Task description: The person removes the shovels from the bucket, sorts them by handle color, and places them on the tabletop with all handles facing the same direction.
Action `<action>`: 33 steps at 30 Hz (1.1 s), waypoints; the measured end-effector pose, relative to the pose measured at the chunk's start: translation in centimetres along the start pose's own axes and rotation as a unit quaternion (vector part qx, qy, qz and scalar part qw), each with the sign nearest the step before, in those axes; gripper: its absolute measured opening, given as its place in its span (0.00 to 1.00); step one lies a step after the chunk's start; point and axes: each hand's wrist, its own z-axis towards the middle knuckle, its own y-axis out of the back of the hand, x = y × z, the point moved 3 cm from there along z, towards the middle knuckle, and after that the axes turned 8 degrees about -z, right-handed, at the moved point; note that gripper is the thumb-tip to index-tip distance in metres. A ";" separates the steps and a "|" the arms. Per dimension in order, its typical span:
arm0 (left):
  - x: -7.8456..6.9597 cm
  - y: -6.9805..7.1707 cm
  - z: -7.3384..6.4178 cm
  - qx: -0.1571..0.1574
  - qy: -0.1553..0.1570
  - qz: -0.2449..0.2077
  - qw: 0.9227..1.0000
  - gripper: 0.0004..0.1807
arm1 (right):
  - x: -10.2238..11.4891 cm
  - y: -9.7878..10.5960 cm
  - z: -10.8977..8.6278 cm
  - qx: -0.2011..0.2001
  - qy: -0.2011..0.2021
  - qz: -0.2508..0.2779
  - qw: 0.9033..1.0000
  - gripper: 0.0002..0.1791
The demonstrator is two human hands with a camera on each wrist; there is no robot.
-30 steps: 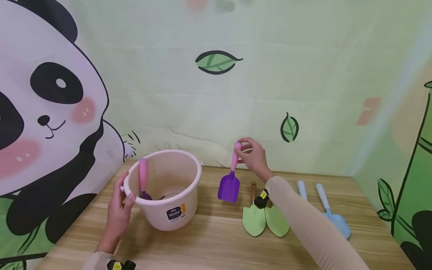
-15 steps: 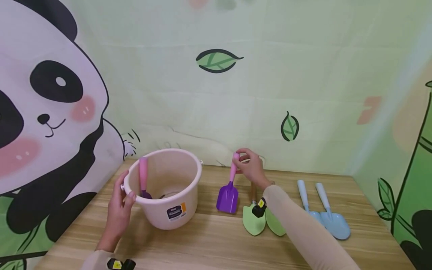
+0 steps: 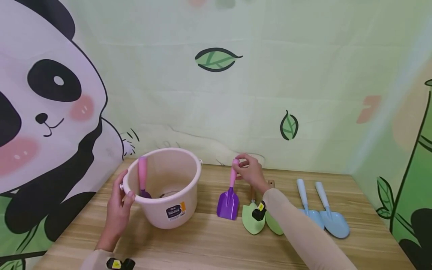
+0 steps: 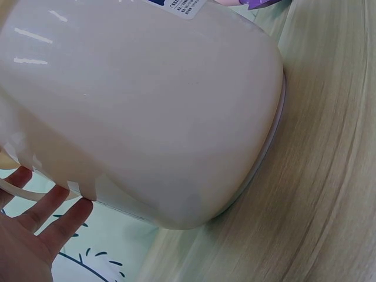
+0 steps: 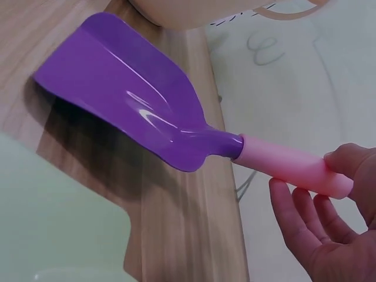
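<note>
In the head view my left hand (image 3: 118, 210) rests against the left side of a pale pink bucket (image 3: 189, 210), at its rim. The left wrist view shows fairly straight, spread fingers (image 4: 66, 226) touching the bucket's outer wall. Inside the bucket leans a shovel with a pink handle (image 3: 143, 174), its purple blade mostly hidden by the rim. My right hand (image 3: 251, 171) pinches the pink handle end of a second purple shovel (image 3: 227, 204) between thumb and fingers. That shovel points blade-down, close over the table, between the bucket and the green trowels.
Two green trowels (image 3: 253, 221) with wooden handles lie right of the purple shovel, partly behind the right forearm. Two light blue shovels (image 3: 335, 225) lie further right on the wooden table (image 3: 202, 251). A panda-printed cloth (image 3: 236, 93) hangs behind.
My right hand has lowered the purple shovel, bringing its blade down towards the table. The left hand and the bucket have stayed in place.
</note>
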 end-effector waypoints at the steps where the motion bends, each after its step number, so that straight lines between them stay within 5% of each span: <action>1: 0.0 0.0 0.0 0.000 0.000 0.001 1.000 0.34 | -0.1 0.0 -0.1 0.002 -0.003 -0.003 1.000 0.19; 20: 0.0 0.0 -0.1 0.006 0.005 -0.002 1.000 0.34 | -2.3 -1.0 -0.3 0.039 -0.046 -0.043 0.997 0.21; 33: 0.1 0.0 -0.1 0.004 0.006 -0.001 1.000 0.35 | -1.9 -1.2 -0.5 0.053 -0.062 -0.071 0.994 0.21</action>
